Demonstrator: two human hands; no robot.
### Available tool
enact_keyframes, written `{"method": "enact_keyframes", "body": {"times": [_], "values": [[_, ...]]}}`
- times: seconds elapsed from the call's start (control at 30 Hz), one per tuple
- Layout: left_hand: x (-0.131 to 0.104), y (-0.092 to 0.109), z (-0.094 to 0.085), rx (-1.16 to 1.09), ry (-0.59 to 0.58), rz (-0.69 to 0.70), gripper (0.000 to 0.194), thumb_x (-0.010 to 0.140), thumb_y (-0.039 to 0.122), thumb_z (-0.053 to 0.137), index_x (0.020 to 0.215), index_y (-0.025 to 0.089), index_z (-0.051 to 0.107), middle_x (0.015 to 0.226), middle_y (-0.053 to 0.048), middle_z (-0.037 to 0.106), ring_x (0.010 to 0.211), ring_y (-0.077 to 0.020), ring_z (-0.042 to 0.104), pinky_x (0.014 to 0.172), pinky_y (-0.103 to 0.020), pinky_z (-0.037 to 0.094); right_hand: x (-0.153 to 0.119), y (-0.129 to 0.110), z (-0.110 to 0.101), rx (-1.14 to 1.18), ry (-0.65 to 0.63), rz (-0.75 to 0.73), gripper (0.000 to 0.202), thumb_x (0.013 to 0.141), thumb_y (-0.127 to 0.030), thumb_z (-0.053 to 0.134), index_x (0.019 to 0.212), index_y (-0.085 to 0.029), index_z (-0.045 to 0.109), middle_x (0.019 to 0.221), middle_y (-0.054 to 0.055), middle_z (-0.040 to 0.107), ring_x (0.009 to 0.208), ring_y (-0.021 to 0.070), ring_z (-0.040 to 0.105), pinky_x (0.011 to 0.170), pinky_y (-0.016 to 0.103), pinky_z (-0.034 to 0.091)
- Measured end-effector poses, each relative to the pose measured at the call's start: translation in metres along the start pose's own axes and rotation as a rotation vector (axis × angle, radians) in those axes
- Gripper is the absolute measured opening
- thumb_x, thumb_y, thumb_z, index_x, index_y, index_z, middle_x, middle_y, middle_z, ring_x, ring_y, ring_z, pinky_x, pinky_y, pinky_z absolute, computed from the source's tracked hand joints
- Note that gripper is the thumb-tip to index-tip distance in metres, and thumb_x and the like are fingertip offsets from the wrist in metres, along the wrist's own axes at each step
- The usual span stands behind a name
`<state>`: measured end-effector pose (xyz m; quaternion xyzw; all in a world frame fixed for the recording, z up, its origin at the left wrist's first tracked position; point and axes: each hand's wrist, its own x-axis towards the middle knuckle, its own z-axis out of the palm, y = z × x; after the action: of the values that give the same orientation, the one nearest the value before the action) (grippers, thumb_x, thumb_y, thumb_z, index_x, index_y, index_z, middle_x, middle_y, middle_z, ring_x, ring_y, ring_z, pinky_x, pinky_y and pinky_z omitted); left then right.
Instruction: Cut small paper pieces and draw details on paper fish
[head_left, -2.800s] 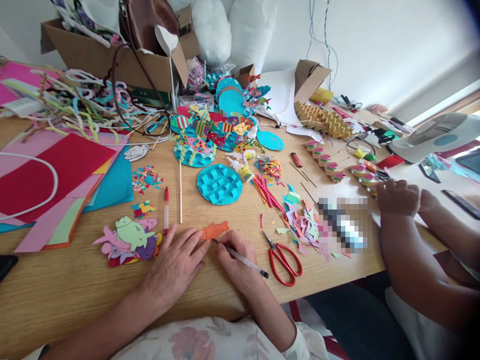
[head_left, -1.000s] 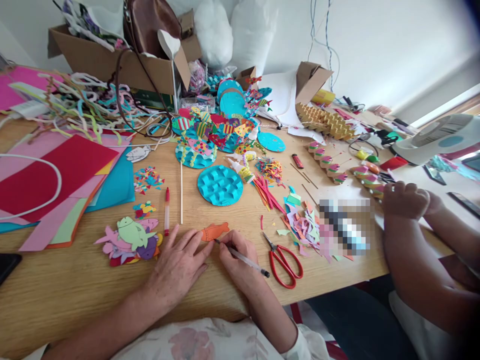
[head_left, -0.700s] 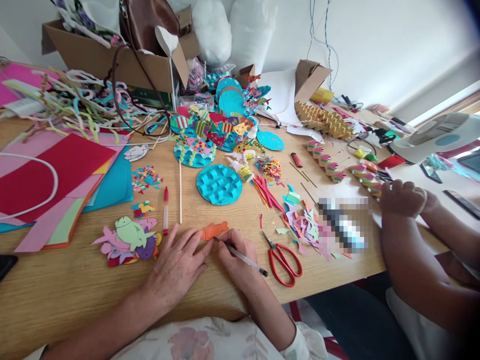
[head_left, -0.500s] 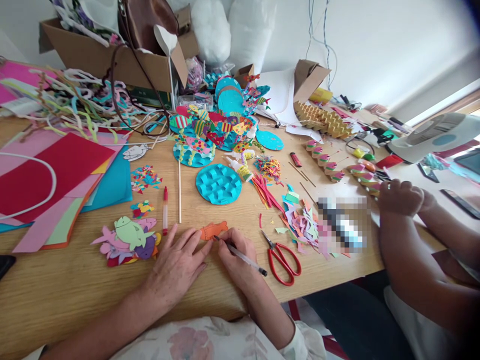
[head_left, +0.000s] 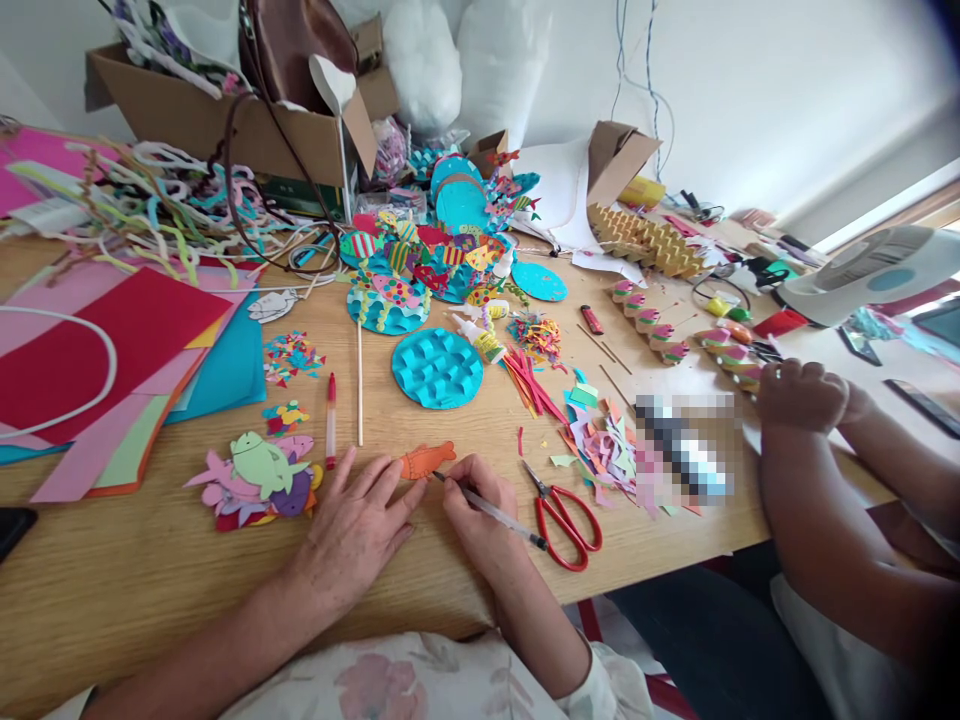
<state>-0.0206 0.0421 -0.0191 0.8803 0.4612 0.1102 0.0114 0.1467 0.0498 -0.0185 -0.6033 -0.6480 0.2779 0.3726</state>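
The orange fish-shaped paper cutout (head_left: 427, 460) lies flat on the light-brown wooden desk (head_left: 150, 590), between the left hand (head_left: 351, 525) and right hand (head_left: 480, 505). The left is spread flat, fingertips at the cutout's left end; press lightly, evenly. The right grips the clear-barrelled pen (head_left: 504, 517), tip near the lower edge; use short, steady strokes.

One head-worn camera looks forward and steeply down, near above the hands (head_left: 360, 525), across the tabletop (head_left: 112, 600) towards the wall (head_left: 757, 100).
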Motion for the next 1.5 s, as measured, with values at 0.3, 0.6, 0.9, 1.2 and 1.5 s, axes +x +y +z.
{"method": "enact_keyframes", "body": {"times": [0.3, 0.6, 0.9, 1.2, 1.5], "values": [[0.0018, 0.0025, -0.0022, 0.013, -0.023, -0.011, 0.037, 0.082, 0.029, 0.059, 0.118, 0.026, 0.058, 0.111, -0.009, 0.062, 0.108, -0.0269, 0.051, 0.100, -0.054, 0.030, 0.0006, -0.0016, -0.0007, 0.004, -0.034, -0.001, 0.010, 0.074, -0.020, 0.047, 0.064, -0.020, 0.048, 0.052, -0.006, 0.046, 0.046, 0.0092, 0.041, 0.047, 0.020, 0.033], [0.0013, 0.0023, -0.0026, 0.008, -0.016, -0.016, 0.037, 0.081, 0.030, 0.059, 0.118, 0.026, 0.058, 0.111, -0.010, 0.062, 0.108, -0.0275, 0.051, 0.100, -0.055, 0.030, 0.0011, -0.0003, 0.0017, 0.026, -0.019, -0.001, 0.010, 0.073, -0.020, 0.047, 0.064, -0.021, 0.049, 0.050, -0.007, 0.046, 0.044, 0.0090, 0.041, 0.045, 0.020, 0.034], [0.0009, 0.0025, -0.0016, 0.004, 0.005, -0.013, 0.037, 0.081, 0.031, 0.059, 0.118, 0.026, 0.058, 0.111, -0.010, 0.062, 0.108, -0.0274, 0.050, 0.099, -0.054, 0.030, 0.0010, 0.0031, 0.0039, 0.002, 0.005, -0.002, 0.009, 0.074, -0.020, 0.046, 0.066, -0.020, 0.049, 0.053, -0.005, 0.048, 0.046, 0.0099, 0.044, 0.048, 0.020, 0.035], [0.0018, 0.0029, -0.0030, 0.024, -0.005, -0.002, 0.036, 0.082, 0.030, 0.059, 0.117, 0.027, 0.058, 0.110, -0.009, 0.062, 0.107, -0.0262, 0.050, 0.100, -0.053, 0.029, -0.0002, 0.0012, 0.0023, -0.033, 0.000, -0.010, 0.008, 0.072, -0.018, 0.044, 0.064, -0.021, 0.046, 0.054, -0.005, 0.046, 0.047, 0.0101, 0.043, 0.049, 0.021, 0.035], [0.0038, 0.0008, 0.0009, 0.039, -0.034, 0.000, 0.040, 0.080, 0.035, 0.060, 0.120, 0.029, 0.056, 0.109, -0.008, 0.060, 0.108, -0.0261, 0.049, 0.101, -0.054, 0.027, 0.0011, 0.0011, -0.0006, 0.020, 0.020, 0.059, 0.008, 0.072, -0.021, 0.045, 0.064, -0.021, 0.046, 0.051, -0.005, 0.046, 0.046, 0.0103, 0.043, 0.049, 0.021, 0.035]]}}
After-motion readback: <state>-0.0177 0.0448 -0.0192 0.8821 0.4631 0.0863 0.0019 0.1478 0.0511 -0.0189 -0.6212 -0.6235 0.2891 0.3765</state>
